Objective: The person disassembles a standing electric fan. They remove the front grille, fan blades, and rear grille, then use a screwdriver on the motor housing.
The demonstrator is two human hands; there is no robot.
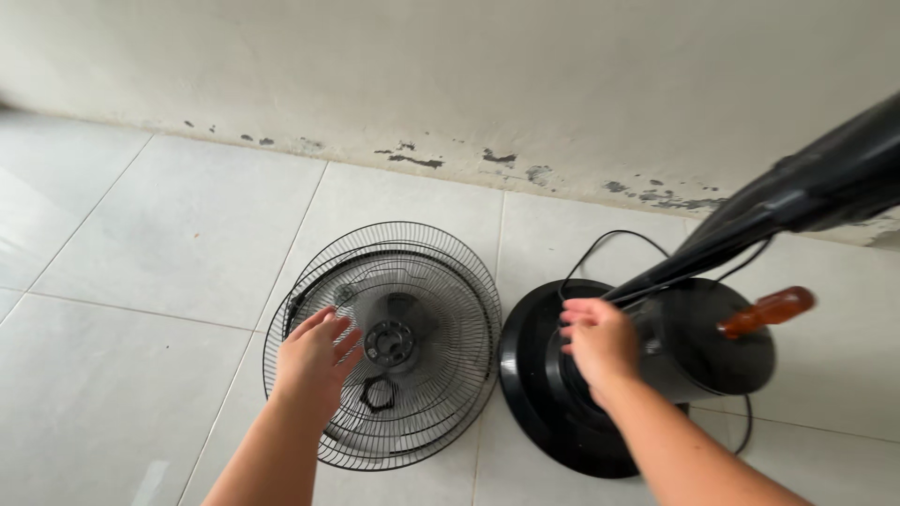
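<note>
The black wire fan guard is lying flat on the pale tiled floor, below the scuffed wall. Just right of the guard, the round black fan base is sitting, its pole slanting up and away from the guard. The left hand is hovering over the guard's left part, fingers spread, holding nothing. The right hand is curling onto the base's collar. An orange-handled screwdriver is resting farther right of the guard.
</note>
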